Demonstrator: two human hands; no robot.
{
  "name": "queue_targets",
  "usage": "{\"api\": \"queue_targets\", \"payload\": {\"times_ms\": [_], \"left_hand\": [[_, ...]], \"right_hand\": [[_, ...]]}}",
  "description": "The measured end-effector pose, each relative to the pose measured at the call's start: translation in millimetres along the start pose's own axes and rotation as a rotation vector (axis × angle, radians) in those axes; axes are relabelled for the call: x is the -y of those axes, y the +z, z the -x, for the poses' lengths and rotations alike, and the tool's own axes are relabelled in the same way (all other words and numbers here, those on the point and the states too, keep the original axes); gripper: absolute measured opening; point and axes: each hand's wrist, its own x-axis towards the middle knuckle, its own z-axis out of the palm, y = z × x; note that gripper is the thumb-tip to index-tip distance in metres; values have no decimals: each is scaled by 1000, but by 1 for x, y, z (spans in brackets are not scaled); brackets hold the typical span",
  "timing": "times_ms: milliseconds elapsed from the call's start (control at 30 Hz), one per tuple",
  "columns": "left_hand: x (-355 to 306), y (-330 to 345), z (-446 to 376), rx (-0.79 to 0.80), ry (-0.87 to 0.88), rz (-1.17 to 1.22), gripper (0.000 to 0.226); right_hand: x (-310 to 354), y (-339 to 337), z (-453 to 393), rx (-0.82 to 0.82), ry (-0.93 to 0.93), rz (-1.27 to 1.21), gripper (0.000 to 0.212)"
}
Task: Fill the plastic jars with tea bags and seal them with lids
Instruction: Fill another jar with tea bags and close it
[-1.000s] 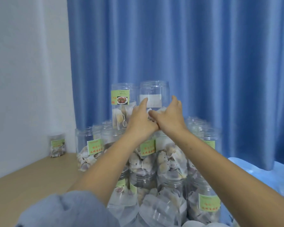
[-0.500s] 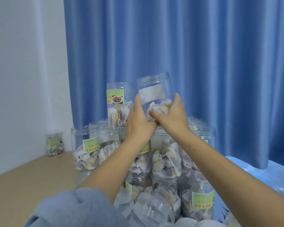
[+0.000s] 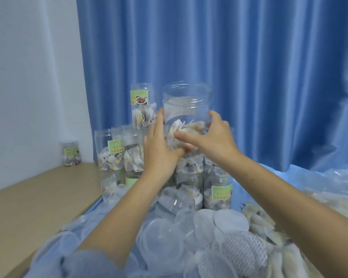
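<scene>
A clear plastic jar (image 3: 186, 105), lidless and partly filled with tea bags (image 3: 189, 127), is held in the air in front of a stack of filled jars (image 3: 125, 155). My left hand (image 3: 161, 151) grips its left side and bottom. My right hand (image 3: 211, 137) wraps its right side, thumb across the front. Another labelled jar (image 3: 142, 106) stands on top of the stack, behind and to the left. Clear round lids (image 3: 165, 239) lie in a heap below my arms. Loose tea bags (image 3: 257, 217) lie at the right.
A lone small jar (image 3: 71, 154) stands at the wall corner on the tan table (image 3: 28, 201). A blue plastic sheet (image 3: 289, 175) covers the work area. White mesh pads (image 3: 243, 249) lie among the lids. A blue curtain hangs behind.
Both hands lifted the jar off the top of the stack and brought it toward me and lower. My view has tilted down, showing the lids.
</scene>
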Motion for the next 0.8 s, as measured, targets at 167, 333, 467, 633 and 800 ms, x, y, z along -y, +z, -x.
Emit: {"api": "queue_targets", "payload": {"times_ms": [167,333,467,633,800], "left_hand": [[12,5,64,113,-49,-56,111],[37,24,113,168,-134,-55,115],[59,39,131,215,-239,78,105],[79,46,135,194,-253,38,94],[91,56,140,172,-235,-60,78]], "right_hand": [[-38,-1,65,-11,46,-136,59],[-90,4,112,-5,97,-135,65],[-119,9,128,-20,75,-7,64],[-141,20,133,65,151,-78,43],[-151,22,129,195,203,-65,80]]}}
